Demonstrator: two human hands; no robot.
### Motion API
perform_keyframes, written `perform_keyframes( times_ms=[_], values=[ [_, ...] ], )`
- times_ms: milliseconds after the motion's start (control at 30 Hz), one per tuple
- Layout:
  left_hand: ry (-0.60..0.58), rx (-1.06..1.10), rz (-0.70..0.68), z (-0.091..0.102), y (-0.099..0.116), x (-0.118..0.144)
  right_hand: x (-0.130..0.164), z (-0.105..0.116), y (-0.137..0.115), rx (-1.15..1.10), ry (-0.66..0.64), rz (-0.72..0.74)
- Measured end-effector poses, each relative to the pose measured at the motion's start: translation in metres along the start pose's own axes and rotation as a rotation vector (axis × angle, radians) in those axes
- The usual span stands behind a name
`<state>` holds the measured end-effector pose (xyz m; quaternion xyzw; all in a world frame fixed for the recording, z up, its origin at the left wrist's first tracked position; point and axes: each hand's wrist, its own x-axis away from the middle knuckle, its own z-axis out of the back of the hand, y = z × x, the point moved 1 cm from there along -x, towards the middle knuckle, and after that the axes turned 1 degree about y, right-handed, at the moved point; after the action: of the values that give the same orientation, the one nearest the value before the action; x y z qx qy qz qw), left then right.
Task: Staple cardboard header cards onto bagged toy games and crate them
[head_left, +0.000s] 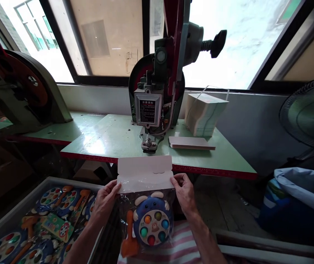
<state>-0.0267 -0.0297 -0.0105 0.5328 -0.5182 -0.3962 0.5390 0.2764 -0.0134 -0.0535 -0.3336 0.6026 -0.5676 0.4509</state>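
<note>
While I sit at the near edge of the table [112, 137], my left hand [105, 200] and right hand [183, 192] pinch the toy bag [148, 220]. It hangs over my lap. Its white card [144, 172] points at the machine [157, 99].

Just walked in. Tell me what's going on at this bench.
A person holds a bagged toy with both hands: the left hand and right hand each pinch a side of the white card header folded over the top of the clear bag. The pack is held up in front of a press machine standing on the green table. A stack of cards and a flat pile sit beside the machine. A tray at the left holds more bagged toys.
</note>
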Motion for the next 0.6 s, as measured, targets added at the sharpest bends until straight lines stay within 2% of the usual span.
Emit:
perform_keyframes(
  times_ms=[133,233,333,467,600],
  values=[
    [-0.085,-0.013,0.003,0.005,0.004,-0.002,-0.001,0.002,-0.009,-0.174,-0.053,-0.09],
    [-0.15,-0.022,-0.002,0.013,0.001,-0.005,-0.003,0.006,-0.019,-0.31,-0.208,-0.186],
    [-0.142,-0.001,0.013,0.016,-0.001,-0.004,-0.005,0.011,-0.021,-0.405,-0.332,-0.284],
    [-0.097,0.042,0.009,0.009,0.001,0.003,-0.004,0.015,-0.011,-0.495,-0.338,-0.331],
    [-0.085,0.08,-0.054,0.001,0.003,0.008,-0.002,0.018,-0.007,-0.451,-0.355,-0.359]
  ],
)
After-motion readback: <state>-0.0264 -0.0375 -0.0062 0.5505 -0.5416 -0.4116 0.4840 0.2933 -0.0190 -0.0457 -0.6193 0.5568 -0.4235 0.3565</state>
